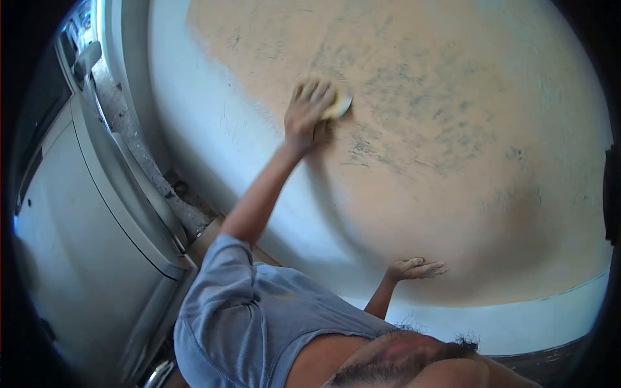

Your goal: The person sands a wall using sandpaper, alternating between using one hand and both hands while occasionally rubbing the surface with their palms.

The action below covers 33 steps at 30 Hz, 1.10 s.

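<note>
My left hand (309,113) is up against a wall (420,77) coated in tan filler with dark scuffs. Its fingers close over a pale yellow pad (339,108) with a whitish rounded edge, held at the wall surface. Most of the pad is hidden under the fingers, so I cannot tell exactly what kind it is. Lower down, my right hand (419,268) has its fingers stretched out and powdered with pale dust. Nothing is in it, and it is close beside the lower part of the tan patch.
A pale car door (77,226) with a side mirror (87,59) fills the left side. Bare white wall (213,110) borders the tan area. Between car and wall runs a narrow strip of rough, littered ground (139,139).
</note>
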Each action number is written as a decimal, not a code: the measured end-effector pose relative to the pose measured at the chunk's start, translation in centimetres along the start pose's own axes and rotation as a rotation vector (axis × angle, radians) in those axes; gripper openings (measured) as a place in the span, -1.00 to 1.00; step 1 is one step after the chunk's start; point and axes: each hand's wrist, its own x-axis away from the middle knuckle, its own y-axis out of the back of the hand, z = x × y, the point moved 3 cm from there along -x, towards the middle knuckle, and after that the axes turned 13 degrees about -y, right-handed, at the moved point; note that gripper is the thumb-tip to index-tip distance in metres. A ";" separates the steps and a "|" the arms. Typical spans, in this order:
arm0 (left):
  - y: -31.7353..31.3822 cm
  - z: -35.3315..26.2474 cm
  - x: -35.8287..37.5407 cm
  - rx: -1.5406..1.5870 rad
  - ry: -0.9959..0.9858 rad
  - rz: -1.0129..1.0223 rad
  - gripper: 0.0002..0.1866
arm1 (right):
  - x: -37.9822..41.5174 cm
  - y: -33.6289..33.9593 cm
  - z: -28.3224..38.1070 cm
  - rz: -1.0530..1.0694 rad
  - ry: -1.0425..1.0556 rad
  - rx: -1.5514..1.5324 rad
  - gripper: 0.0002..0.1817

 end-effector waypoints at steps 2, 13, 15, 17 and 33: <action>-0.4 4.2 -7.4 -0.108 -0.093 -0.025 -0.67 | -0.3 -0.3 -0.1 -0.051 0.043 0.016 -0.27; 3.4 10.5 -1.5 -0.092 -0.001 -0.027 -0.65 | 0.1 -1.8 -2.1 -0.186 0.031 0.165 -0.21; 4.8 8.5 4.3 -0.154 0.179 0.060 -0.64 | -0.2 -1.7 -1.8 -0.178 0.063 0.149 -0.20; 5.2 9.6 1.9 -0.028 0.047 -0.005 -0.67 | 0.5 -1.9 -1.1 -0.168 0.118 0.134 -0.18; 10.3 24.1 0.6 -0.151 0.065 0.063 -0.64 | 3.5 -2.0 4.5 -0.311 0.390 0.236 0.04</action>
